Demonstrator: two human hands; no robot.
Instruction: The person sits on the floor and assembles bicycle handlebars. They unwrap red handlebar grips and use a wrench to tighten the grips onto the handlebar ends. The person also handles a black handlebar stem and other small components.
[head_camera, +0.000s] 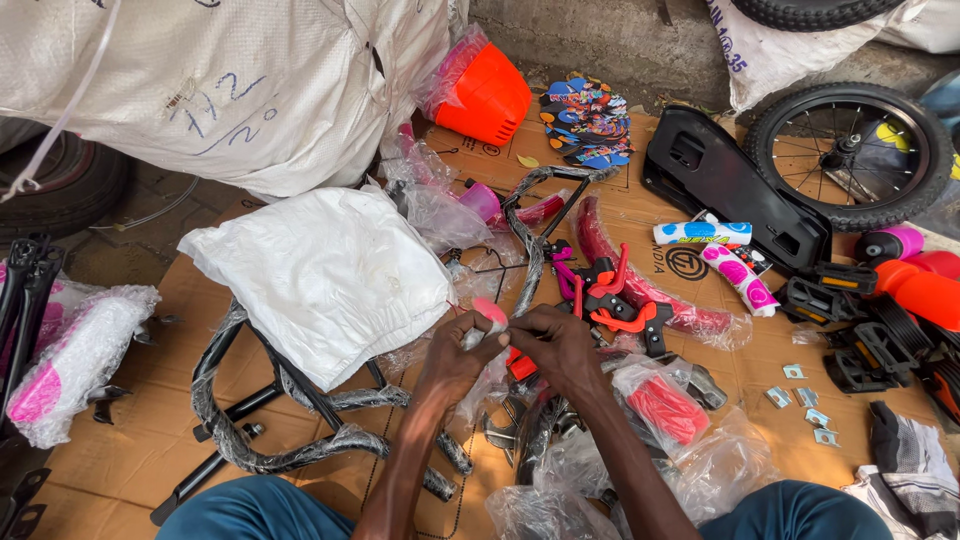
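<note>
My left hand (455, 358) and my right hand (562, 348) meet over the middle of the cardboard (120, 460). Together they pinch a small clear plastic bag (490, 312) holding a pink-red part. Below the hands lie more clear bags (560, 480), one with a red part (665, 408), and a metal wrench (500, 432). A black bicycle frame wrapped in plastic (290, 400) lies to the left under a white sack (330, 275). Red and black brake levers (615, 295) sit just beyond my right hand, next to a red mudguard in plastic (640, 285).
A small spoked wheel (850, 150) and a black chain guard (730, 185) lie at the right rear. Black pedals (850, 330), small metal plates (805, 400), sticker-covered grips (725, 255), an orange basket (485, 95) and a large white sack (220, 80) surround the spot. My blue-trousered knees are at the bottom.
</note>
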